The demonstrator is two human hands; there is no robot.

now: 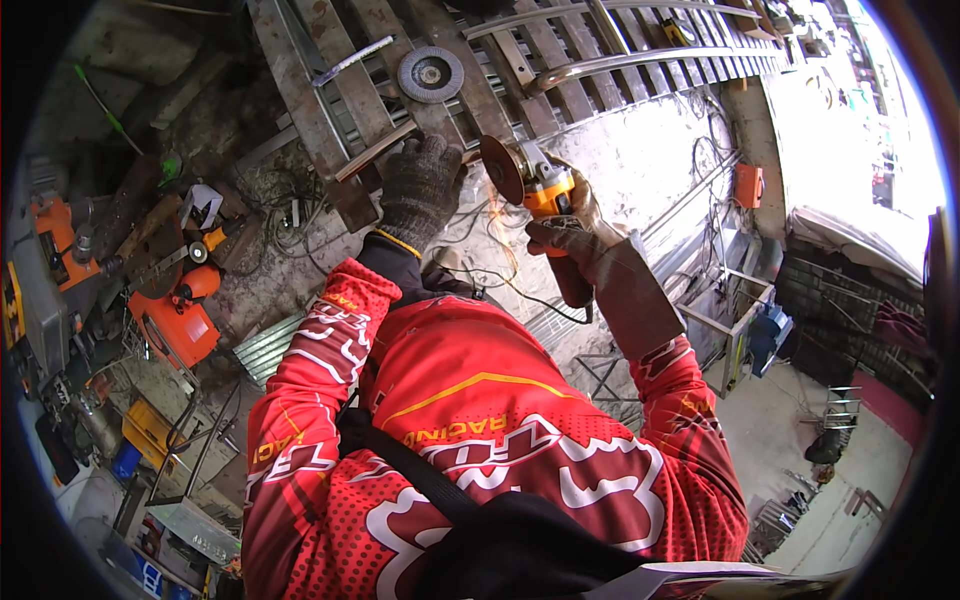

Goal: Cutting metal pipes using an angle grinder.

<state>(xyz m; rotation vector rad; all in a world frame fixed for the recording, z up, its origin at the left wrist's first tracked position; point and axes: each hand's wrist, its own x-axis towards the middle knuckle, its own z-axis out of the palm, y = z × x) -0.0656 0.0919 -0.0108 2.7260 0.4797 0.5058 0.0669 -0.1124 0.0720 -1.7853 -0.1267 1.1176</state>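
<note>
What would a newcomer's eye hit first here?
Probably the bright red jersey filling the lower middle. Just above, the gloved right grip holds a yellow angle grinder, while the gloved left grip is at the near edge of the slatted metal bench. A round grey disc lies on the slats, top centre.

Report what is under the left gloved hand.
Beyond the left gloved hand the slatted metal bench shows, and a narrow metal bar juts out to its left. Whatever lies directly beneath the palm and fingers is covered and cannot be seen.
</note>
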